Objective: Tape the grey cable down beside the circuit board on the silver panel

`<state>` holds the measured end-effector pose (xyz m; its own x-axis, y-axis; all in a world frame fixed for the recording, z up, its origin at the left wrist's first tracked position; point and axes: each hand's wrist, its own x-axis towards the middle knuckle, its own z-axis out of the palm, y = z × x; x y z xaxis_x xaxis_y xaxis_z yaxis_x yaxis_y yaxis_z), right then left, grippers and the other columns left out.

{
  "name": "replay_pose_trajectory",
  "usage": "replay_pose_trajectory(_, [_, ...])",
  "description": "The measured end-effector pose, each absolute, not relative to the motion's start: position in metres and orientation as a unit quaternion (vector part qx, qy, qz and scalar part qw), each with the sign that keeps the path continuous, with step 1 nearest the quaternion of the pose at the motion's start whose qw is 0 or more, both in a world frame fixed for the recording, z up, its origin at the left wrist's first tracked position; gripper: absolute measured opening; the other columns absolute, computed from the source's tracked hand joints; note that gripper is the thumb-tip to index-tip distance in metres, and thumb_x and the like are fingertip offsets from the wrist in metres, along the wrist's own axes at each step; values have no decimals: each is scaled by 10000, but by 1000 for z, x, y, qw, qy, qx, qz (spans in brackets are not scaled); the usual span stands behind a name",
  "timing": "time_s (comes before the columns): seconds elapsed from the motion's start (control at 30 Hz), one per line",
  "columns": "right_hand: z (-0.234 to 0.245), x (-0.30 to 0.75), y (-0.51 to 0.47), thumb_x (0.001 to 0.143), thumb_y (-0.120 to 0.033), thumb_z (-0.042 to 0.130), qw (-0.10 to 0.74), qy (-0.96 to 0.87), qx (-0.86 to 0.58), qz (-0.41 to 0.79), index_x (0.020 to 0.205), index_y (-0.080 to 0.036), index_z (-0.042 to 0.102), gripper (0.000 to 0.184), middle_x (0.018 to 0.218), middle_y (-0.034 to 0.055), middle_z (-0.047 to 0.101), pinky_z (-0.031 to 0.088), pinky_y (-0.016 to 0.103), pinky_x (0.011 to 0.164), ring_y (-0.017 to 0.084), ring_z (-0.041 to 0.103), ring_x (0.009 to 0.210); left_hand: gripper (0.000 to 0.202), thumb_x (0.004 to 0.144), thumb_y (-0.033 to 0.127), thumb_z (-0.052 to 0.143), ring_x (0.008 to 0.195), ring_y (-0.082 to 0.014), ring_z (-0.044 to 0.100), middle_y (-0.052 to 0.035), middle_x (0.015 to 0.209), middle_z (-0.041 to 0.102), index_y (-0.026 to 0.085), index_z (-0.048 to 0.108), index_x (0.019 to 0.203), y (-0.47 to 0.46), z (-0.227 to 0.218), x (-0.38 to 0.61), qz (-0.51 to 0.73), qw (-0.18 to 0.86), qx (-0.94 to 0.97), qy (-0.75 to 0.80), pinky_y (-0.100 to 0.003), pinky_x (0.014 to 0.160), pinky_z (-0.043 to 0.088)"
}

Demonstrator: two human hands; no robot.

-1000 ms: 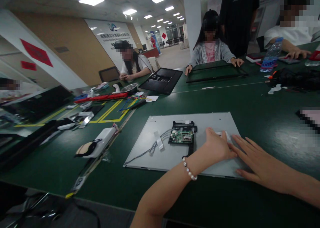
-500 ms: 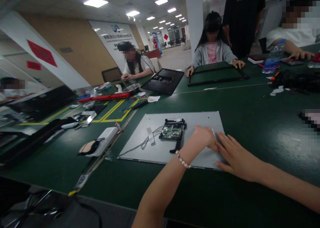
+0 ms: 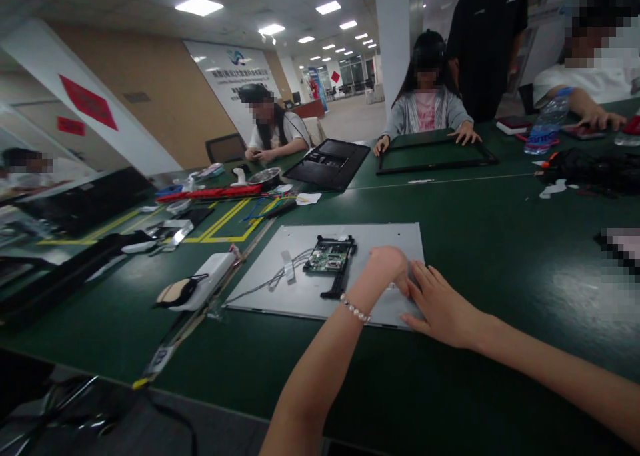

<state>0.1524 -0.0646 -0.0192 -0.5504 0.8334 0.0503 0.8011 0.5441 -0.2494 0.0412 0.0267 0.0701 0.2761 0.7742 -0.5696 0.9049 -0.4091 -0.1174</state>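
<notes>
A flat grey metal panel [image 3: 273, 249], looking like the back of a display screen, lies on the green table. Fixed to it are a green circuit board [image 3: 327, 259] and a black bracket [image 3: 336, 284]; grey cables [image 3: 265, 286] run from the board to the panel's left corner, under a strip of tape [image 3: 287, 266]. My left hand [image 3: 390, 263], below a beaded bracelet [image 3: 355, 309], bends down over the panel's right part with fingers curled and mostly hidden. Touching it, my right hand [image 3: 440, 303] lies with fingers stretched along the panel's right edge.
Left of the panel lies a white box-like device [image 3: 213, 276] beside a tan and black pad [image 3: 177, 294]. Across the table sit a black casing [image 3: 330, 163] and a black frame [image 3: 435, 167] under a co-worker's hands. A water bottle [image 3: 547, 123] stands at the far right.
The panel has slid a little to the left, and both my hands have moved left with it. The co-worker's hand on the black frame's right side has shifted slightly, with fingers more spread.
</notes>
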Motion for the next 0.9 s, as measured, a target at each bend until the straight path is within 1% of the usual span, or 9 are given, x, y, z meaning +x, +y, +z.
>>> replay_pose_trajectory(0.1, [-16, 144, -62, 913, -644, 348, 70, -874, -470, 102, 1469, -43, 386, 819, 1566, 251, 232, 166, 532, 1170, 384, 162, 1452, 826, 585, 408, 871, 1165, -355, 594, -156, 1252, 647, 220, 574, 1333, 31, 70, 40, -349, 128, 765, 526, -451, 1004, 475])
replay_pose_trajectory(0.27, [-15, 134, -58, 911, -601, 396, 87, -872, -469, 108, 1478, -48, 365, 793, 1575, 246, 216, 154, 526, 1175, 390, 148, 1454, 770, 549, 390, 888, 1108, -370, 626, -137, 1153, 698, 225, 633, 1257, 38, 70, 34, -354, 137, 751, 541, -462, 984, 488])
replay_pose_trajectory(0.37, [-18, 130, -57, 936, -544, 377, 110, -862, -479, 126, 1481, -86, 367, 712, 1589, 220, 198, 162, 510, 1177, 359, 133, 1464, 806, 549, 401, 877, 1095, -360, 633, -132, 1172, 692, 238, 603, 1290, 42, 76, 24, -338, 151, 746, 554, -452, 938, 514])
replay_pose_trajectory(0.43, [-20, 130, -57, 948, -530, 362, 124, -855, -484, 139, 1493, -128, 355, 678, 1600, 192, 188, 164, 508, 1176, 337, 128, 1470, 796, 582, 422, 848, 1125, -352, 617, -133, 1223, 668, 248, 585, 1314, 46, 82, 13, -302, 150, 754, 563, -458, 962, 493])
replay_pose_trajectory(0.5, [-22, 131, -56, 949, -542, 360, 131, -850, -488, 150, 1507, -159, 335, 678, 1608, 168, 182, 158, 509, 1177, 326, 126, 1472, 767, 653, 472, 789, 1220, -362, 549, -149, 1319, 604, 240, 557, 1346, 49, 86, 0, -260, 118, 753, 593, -505, 1024, 427])
replay_pose_trajectory(0.57, [-23, 132, -56, 953, -559, 339, 133, -846, -491, 160, 1512, -161, 330, 686, 1610, 160, 179, 147, 498, 1182, 314, 123, 1475, 753, 729, 520, 709, 1335, -391, 418, -178, 1438, 485, 214, 509, 1388, 52, 83, -17, -227, 63, 714, 659, -578, 1065, 342])
replay_pose_trajectory(0.67, [-21, 133, -56, 958, -575, 316, 131, -844, -492, 167, 1512, -144, 330, 702, 1610, 160, 169, 123, 476, 1189, 295, 103, 1479, 737, 825, 559, 564, 1405, -420, 276, -226, 1531, 320, 150, 443, 1426, 53, 70, -49, -205, 12, 626, 753, -654, 1059, 270])
replay_pose_trajectory(0.77, [-17, 133, -57, 958, -569, 318, 120, -844, -495, 170, 1518, -145, 314, 702, 1612, 162, 148, 123, 479, 1187, 289, 91, 1479, 735, 864, 597, 460, 1364, -430, 339, -273, 1490, 358, 100, 446, 1405, 55, 51, -82, -189, 0, 594, 782, -653, 1043, 275])
replay_pose_trajectory(0.9, [-13, 133, -59, 960, -563, 318, 112, -840, -501, 175, 1516, -143, 318, 697, 1611, 159, 151, 139, 488, 1183, 290, 104, 1476, 689, 911, 571, 378, 1325, -406, 403, -272, 1436, 428, 78, 443, 1388, 64, 33, -110, -151, 6, 630, 762, -567, 1026, 343])
